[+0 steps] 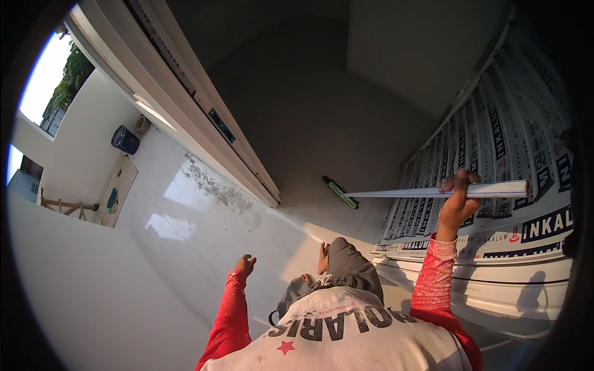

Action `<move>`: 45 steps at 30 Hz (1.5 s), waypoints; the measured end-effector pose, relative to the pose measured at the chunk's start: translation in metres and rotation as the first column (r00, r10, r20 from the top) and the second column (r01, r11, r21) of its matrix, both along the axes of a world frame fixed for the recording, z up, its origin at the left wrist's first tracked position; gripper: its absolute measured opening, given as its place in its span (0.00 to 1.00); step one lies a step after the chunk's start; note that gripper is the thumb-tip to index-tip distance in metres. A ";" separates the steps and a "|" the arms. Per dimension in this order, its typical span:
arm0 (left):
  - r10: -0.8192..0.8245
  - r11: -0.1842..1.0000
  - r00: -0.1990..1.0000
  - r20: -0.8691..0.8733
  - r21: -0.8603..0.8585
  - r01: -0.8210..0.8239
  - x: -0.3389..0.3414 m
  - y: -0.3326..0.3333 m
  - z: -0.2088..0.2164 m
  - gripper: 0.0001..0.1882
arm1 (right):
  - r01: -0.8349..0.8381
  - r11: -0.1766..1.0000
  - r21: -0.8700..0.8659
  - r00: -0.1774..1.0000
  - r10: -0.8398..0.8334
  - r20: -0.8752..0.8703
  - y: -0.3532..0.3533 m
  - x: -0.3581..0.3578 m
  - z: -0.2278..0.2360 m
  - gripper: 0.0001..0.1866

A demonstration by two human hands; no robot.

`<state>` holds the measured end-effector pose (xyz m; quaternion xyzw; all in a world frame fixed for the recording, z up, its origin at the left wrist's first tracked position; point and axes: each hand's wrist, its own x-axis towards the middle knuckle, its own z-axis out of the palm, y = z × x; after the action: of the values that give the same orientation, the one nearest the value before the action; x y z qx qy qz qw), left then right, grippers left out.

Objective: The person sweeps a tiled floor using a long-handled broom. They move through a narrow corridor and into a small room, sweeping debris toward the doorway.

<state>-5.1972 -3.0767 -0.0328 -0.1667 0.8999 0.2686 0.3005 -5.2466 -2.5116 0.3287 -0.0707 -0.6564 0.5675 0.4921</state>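
My right hand [458, 196], raised on the right, is closed round the white pole of a broom [402, 193]. The pole reaches nearly level across the view, its end sticking out past my fist on the right. At its far end the narrow green and black head [340, 192] rests at the floor near the doorway. My left hand [245, 264] hangs low on the left over the pale floor, fingers loosely bent, with nothing visible in it. It is well apart from the broom. Both arms wear red sleeves.
A white sliding-door frame [204, 105] with a latch plate stands ahead on the left. Panels in printed protective film [489, 142] lean at the right. Back left are a dark bucket [125, 140], a board [120, 188] and a wooden frame [69, 205]. Grey residue [223, 191] marks the floor.
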 end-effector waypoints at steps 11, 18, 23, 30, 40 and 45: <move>-0.215 0.926 0.920 -0.327 0.232 0.299 -0.403 0.158 0.022 0.22 | -0.297 0.874 -0.385 0.908 0.383 0.170 0.055 -0.362 -0.048 0.08; -0.278 0.774 0.957 0.079 0.608 0.175 -0.354 0.211 0.105 0.34 | -0.172 0.930 -0.325 0.885 0.290 0.364 0.088 -0.437 0.022 0.08; -0.030 0.857 0.722 0.691 0.390 -0.337 -0.408 0.243 0.151 0.35 | -0.148 0.932 -0.331 0.904 0.263 0.336 0.134 -0.505 0.083 0.08; -0.308 0.950 0.884 0.351 0.165 0.265 -0.522 0.293 0.175 0.34 | -0.281 0.919 -0.277 0.919 0.341 0.199 0.195 -0.543 0.171 0.08; -0.265 0.870 0.953 0.144 0.462 0.172 -0.619 0.393 0.197 0.26 | -0.249 0.906 -0.343 0.905 0.344 0.252 0.221 -0.639 0.231 0.15; -0.411 0.909 0.753 0.514 0.292 0.297 -0.723 0.295 0.192 0.29 | -0.203 0.944 -0.261 0.898 0.286 0.333 0.216 -0.865 0.244 0.16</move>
<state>-5.9207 -2.7816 0.1591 -0.0347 0.7549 0.2305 0.6130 -6.1118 -2.2957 0.5723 -0.1460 -0.6733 0.6708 0.2744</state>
